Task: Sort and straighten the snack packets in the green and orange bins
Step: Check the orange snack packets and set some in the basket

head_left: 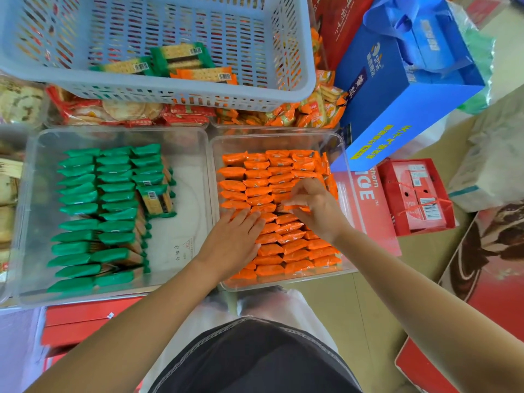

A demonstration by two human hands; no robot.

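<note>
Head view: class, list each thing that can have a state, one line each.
Left hand, fingers straight, pressing on the orange rows.
Right hand, fingers curled, pinching an orange packet.
Orange bin, almost full of packed rows.
Green bin, part full, right side bare.
Stray green packet, lying face-up on the green rows.
Blue basket, holding a few loose packets.

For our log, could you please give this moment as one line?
left hand: pressing orange packets | right hand: pinching one orange packet
</note>
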